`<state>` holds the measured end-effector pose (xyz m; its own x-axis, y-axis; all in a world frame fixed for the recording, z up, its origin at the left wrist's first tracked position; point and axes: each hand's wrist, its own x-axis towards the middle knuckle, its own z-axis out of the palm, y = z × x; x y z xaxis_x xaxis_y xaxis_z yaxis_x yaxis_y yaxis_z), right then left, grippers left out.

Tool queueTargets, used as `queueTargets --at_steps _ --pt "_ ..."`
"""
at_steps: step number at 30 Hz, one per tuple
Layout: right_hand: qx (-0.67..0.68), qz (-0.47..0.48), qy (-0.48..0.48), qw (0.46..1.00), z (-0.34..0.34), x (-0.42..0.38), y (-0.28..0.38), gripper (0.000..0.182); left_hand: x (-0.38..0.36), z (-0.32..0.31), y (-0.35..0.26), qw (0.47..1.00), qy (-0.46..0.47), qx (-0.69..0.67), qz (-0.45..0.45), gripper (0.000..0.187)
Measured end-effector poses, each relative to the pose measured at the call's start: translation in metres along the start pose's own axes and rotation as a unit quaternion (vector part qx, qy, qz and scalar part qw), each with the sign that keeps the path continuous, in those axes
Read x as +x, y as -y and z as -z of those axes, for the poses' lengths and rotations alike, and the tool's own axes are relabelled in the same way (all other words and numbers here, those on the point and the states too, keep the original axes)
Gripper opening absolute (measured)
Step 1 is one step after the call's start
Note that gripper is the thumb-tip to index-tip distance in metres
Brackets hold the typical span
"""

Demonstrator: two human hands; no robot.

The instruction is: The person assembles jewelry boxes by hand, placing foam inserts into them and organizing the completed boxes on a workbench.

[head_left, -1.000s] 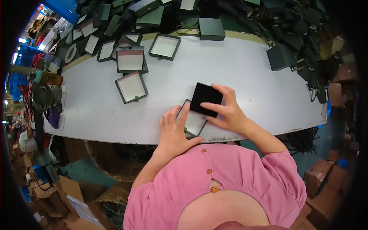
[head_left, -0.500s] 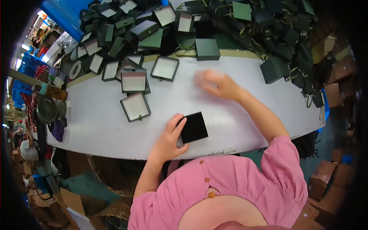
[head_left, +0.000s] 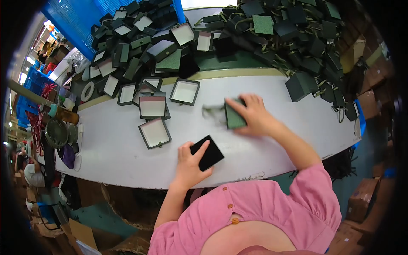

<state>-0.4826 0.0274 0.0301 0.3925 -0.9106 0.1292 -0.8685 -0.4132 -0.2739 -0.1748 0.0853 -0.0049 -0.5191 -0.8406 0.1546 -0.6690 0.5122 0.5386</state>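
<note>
Black square pad (head_left: 211,154) sits near the front edge of the white surface (head_left: 106,148), clasped along its left side between thumb and fingers of my left hand (head_left: 190,167), while my right hand (head_left: 256,114) grips a dark green box (head_left: 234,117) with a blurred green ribbon (head_left: 213,111).

- I see the left arm (head_left: 168,207) reaching forward, bare below the elbow.
- The left hand (head_left: 191,166) sits on the near side, index finger stretched to the far right, thumb held apart below it, in a grasp.
- The right arm (head_left: 296,144) slants to the far left.
- The right hand (head_left: 254,115) is farther out, one finger extended left, others bunched, gripping.
</note>
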Motion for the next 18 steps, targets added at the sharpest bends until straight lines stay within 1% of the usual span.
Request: queueTargets --at_steps 2,3,6,7,10,13,14,16,17,18 --pt "-0.04 -0.032 0.095 0.994 -0.006 -0.033 0.025 0.103 -0.006 0.009 0.01 1.0 -0.001 0.011 0.026 0.082" --pt "-0.066 -0.032 0.125 0.989 -0.006 -0.041 0.033 0.104 -0.009 0.011 0.015 0.999 0.0 0.019 0.034 0.082" --pt "0.042 -0.021 0.017 0.999 -0.006 -0.033 0.035 0.104 -0.014 0.016 0.023 0.998 0.001 0.04 0.049 0.084" --pt "0.065 -0.012 -0.045 0.997 -0.011 -0.022 0.036 0.084 -0.015 0.017 0.023 0.997 0.0 0.046 0.054 0.085" --pt "0.029 -0.004 0.071 0.997 -0.028 0.005 0.031 0.054 -0.017 0.017 0.023 0.997 -0.013 0.056 0.051 0.087" --pt "-0.013 -0.02 0.041 0.999 -0.047 0.021 0.038 0.03 -0.023 0.013 0.027 0.998 -0.035 0.034 0.047 0.086" --pt "0.02 -0.017 -0.003 1.0 -0.05 0.023 0.035 0.027 -0.025 0.012 0.028 0.998 -0.044 0.033 0.043 0.086" --pt "0.095 -0.021 -0.073 0.993 -0.051 0.02 0.035 0.022 -0.026 0.014 0.025 0.996 -0.039 0.016 0.075 0.086" --pt "0.198 -0.03 -0.128 0.971 -0.049 0.017 0.038 0.023 -0.028 0.014 0.025 0.996 -0.051 0.015 0.071 0.084" --pt "0.295 -0.04 -0.185 0.936 -0.043 0.015 0.038 0.025 -0.028 0.015 0.024 0.996 -0.052 0.011 0.077 0.083"
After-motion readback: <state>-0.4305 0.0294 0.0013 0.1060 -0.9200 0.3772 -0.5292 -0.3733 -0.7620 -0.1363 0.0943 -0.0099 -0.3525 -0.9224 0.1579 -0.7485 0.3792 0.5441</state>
